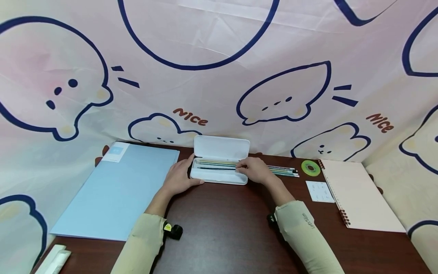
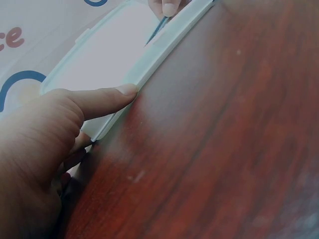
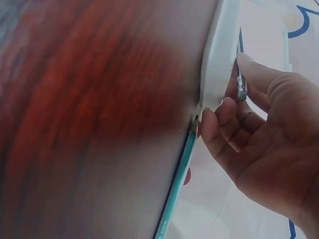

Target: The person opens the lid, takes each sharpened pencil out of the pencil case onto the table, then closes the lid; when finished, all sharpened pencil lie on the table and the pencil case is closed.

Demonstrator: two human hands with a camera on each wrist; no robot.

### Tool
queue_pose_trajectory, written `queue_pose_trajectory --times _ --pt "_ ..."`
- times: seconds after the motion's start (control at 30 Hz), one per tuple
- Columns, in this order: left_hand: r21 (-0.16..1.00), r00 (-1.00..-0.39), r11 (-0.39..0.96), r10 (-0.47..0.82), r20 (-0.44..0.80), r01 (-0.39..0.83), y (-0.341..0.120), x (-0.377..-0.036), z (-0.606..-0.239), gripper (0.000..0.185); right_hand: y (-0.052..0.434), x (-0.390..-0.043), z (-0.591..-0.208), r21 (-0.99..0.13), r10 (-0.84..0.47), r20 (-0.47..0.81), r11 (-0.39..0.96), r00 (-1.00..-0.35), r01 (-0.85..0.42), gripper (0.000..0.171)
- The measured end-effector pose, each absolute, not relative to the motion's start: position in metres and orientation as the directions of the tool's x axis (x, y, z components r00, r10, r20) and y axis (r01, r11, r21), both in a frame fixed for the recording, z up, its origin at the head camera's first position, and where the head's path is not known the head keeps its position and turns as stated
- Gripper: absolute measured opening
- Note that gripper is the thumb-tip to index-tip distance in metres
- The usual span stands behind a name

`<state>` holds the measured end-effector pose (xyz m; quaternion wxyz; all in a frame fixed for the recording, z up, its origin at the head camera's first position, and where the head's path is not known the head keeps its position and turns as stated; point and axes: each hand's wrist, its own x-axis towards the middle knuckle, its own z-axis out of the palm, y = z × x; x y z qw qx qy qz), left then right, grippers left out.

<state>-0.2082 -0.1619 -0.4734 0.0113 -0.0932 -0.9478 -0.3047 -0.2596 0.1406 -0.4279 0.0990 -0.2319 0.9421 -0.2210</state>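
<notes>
Right hand point(image 1: 256, 170), centre of frame: thumb and fingers pinched closed on dark pencil point(image 3: 241, 93), over open white pencil case point(image 1: 219, 180). Left hand point(image 1: 178, 177): thumb on case's front edge, fingers at left end, holding it. More pencils point(image 1: 284, 172) just right of case. Blue folder point(image 1: 113, 194) in left of frame; green ring point(image 1: 310, 173), white card point(image 1: 320, 191), spiral notebook point(image 1: 362, 194) toward right.
</notes>
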Motion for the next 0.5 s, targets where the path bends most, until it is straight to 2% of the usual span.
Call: queue_pose_trajectory --times 0.5 --pt "0.572 -0.982 0.800 0.173 0.069 0.181 -0.162 -0.208 -0.473 0.108 0.186 -0.257 -0.421 -0.537 -0.391 0.004 0.776 -0.921 -0.331 0.024"
